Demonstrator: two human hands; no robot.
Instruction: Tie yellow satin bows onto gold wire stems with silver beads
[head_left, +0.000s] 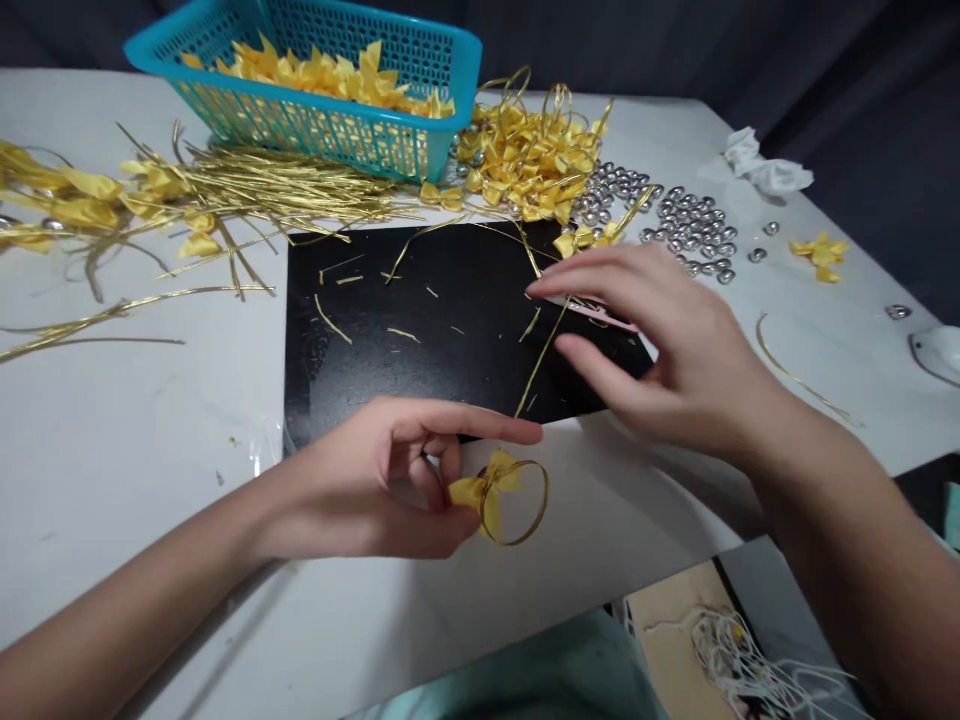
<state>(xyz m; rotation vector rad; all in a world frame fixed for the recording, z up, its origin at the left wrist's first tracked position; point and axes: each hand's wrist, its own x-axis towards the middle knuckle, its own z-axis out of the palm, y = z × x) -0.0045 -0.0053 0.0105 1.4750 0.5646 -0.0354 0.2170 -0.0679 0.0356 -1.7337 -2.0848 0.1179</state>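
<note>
One satiny, round-looped bow (466, 491) is pinched in left fingers (487, 423); right fingers (600, 280) spread wide.

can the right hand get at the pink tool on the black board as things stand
Probably yes: the right hand looks empty and open, close by the pink tool on the black board; a thin gold strand near it seems unlikely to block the way.

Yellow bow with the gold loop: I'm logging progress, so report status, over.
Left hand pinching yellow bow, gold loop against it. Right hand open over black board. Pink tool and gold scraps on the board, apart from the bow.
</note>
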